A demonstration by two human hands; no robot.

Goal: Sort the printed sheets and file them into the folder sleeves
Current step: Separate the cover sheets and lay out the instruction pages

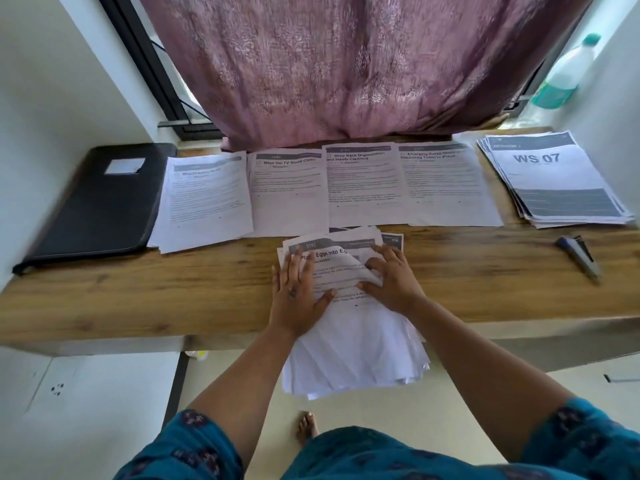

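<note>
A loose stack of printed sheets (349, 341) lies at the desk's front edge and hangs over it. My left hand (298, 289) presses flat on the stack's left side. My right hand (391, 278) pinches the curled right corner of the top sheet, headed with words about eggs. Behind the stack, four sorted piles lie in a row: one at the left (207, 199), a TV stand sheet (287, 192), a shoe rack sheet (363, 185) and a charging sheet (446, 185). A "WS 07" pile (554, 178) sits at the far right. The black folder (97, 202) lies shut at the far left.
A stapler (578, 254) lies on the wooden desk (138, 296) at the right. A pink curtain (346, 64) hangs behind the piles. A plastic bottle (564, 74) stands on the sill at the back right. White walls close both sides.
</note>
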